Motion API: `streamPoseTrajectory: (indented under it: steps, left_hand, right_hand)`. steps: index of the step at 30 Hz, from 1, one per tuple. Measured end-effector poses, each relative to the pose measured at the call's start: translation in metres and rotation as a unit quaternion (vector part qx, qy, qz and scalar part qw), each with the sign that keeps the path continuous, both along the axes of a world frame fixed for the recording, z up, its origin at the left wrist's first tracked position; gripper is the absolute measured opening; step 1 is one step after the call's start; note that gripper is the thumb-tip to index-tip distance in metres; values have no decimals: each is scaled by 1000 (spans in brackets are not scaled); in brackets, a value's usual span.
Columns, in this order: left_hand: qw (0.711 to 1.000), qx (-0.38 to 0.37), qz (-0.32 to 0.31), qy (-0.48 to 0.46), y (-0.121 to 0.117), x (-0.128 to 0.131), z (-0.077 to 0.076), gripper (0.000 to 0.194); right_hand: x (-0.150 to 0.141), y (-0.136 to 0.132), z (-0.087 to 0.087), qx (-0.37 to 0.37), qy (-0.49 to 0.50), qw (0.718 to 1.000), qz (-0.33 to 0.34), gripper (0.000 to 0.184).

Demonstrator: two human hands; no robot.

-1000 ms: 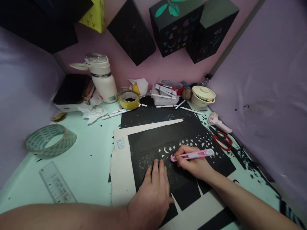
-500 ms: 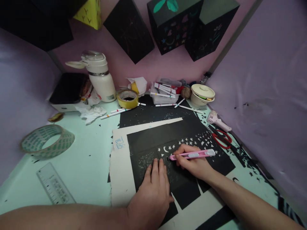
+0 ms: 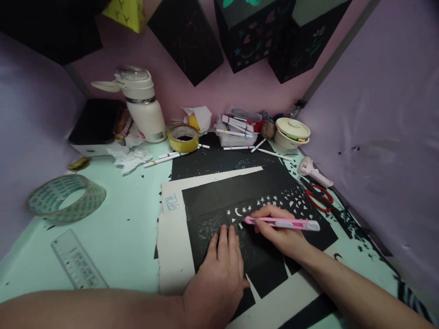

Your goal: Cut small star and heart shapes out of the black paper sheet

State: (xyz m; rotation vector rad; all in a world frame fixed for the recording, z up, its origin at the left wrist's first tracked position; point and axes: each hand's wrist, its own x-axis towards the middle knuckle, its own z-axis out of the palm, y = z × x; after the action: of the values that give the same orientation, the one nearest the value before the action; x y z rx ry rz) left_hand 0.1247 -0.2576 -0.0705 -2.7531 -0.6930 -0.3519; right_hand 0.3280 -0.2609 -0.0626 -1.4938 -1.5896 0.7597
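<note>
Here we were with two hands at work: our left hand [image 3: 217, 274] lay open and flat, fingers slightly apart, on the black sheet [image 3: 207, 198], while our right hand [image 3: 284, 237] gripped one pink craft knife [image 3: 295, 224], its tip down by the cut-outs. That sheet, there in the middle, sat on one off-white board [image 3: 174, 256] on the mint table [image 3: 126, 242]. And how did it look? Dark and matt, with faint pale outlines beside our left fingertips, one crescent opening with one star to its left and two to its right, one small triangle below, and a crowd of stars and angular holes running off to the right. Two pale wedges split its near edge. Out to the right we had one pair of red-handled scissors [image 3: 321, 199] and one pale pink glue gun [image 3: 313, 172], dark scraps strewn around them. To the left, one clear ruler [image 3: 77, 260] and one wide green-patterned tape roll [image 3: 84, 208]. And at the back, from left to right, one white bottle [image 3: 147, 119], one yellow tape roll [image 3: 185, 146], one clear box [image 3: 235, 140] with several markers in it and three more lying in front, then one lidded cream bowl [image 3: 288, 142].
</note>
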Motion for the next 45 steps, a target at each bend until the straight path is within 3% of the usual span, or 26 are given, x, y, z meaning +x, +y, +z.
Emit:
streamPoseTrajectory:
  steps: [4, 9, 23, 31, 33, 35, 37, 39, 42, 45]
  left_hand:
    - [1000, 4, 2, -2, 1, 0, 2, 73]
    - [1000, 2, 7, -1, -2, 2, 3, 72]
    - [1000, -10, -5, 16, -1, 2, 2, 74]
    - [1000, -12, -2, 17, 0, 3, 4, 75]
    - [1000, -9, 0, 13, -1, 2, 3, 75]
    - [1000, -5, 1, 11, -2, 2, 1, 74]
    - [1000, -2, -1, 14, -2, 1, 0, 72]
    - [1000, -5, -5, 20, -1, 1, -1, 71]
    - [1000, -8, -7, 24, 0, 1, -2, 71]
    - [1000, -4, -6, 13, 0, 1, -3, 71]
  right_hand:
    - [-2, -2, -5, 28, 30, 999, -14, 23]
    - [-12, -1, -7, 93, -131, 986, 32, 29]
    - [-31, 0, -11, 85, -279, 956, 25, 28]
    - [-29, -1, -20, 111, -233, 965, 41, 36]
    - [-25, 1, -19, 116, -172, 978, -2, 37]
    - [-19, 5, -12, 126, -98, 983, -95, 35]
    - [-6, 12, -2, 183, -60, 957, -216, 28]
    - [12, 20, 8, 251, -69, 920, -294, 25]
    - [41, 29, 16, 270, -84, 900, -330, 20]
    - [57, 32, 15, 197, -88, 916, -339, 15]
